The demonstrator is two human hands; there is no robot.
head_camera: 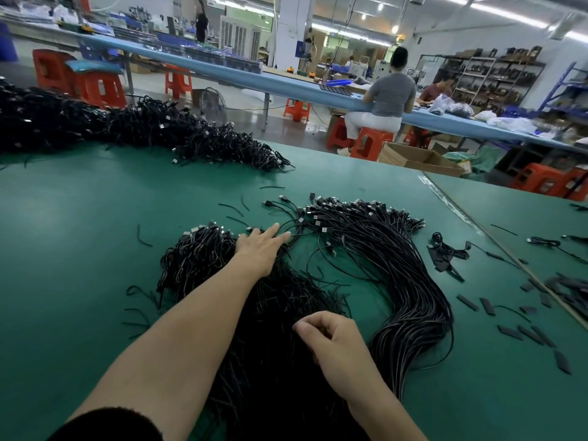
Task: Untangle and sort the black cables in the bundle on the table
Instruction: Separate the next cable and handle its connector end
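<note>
Table [95, 218]: green mat, the work surface.
Bundle [397, 265]: black cables, mid-table in front of the person. A combed sheaf curves on the right, its plugs fanned at the far end. A tangled clump lies on the left, with loose ends between.
Left hand [259, 249]: arm stretched out, fingers straight and together, laid flat on the cables between clump and sheaf.
Right hand [331, 342]: nearer, fingers curled, thumb and forefinger pinching strands among the bundle's loose ends.
Heap [143, 128]: a second, larger mass of black cables, far left, well apart.
Strips [509, 332]: short flat black pieces scattered on the right.
Beyond: orange stools [370, 143] and a seated person [385, 100] at a long blue bench [286, 79].
</note>
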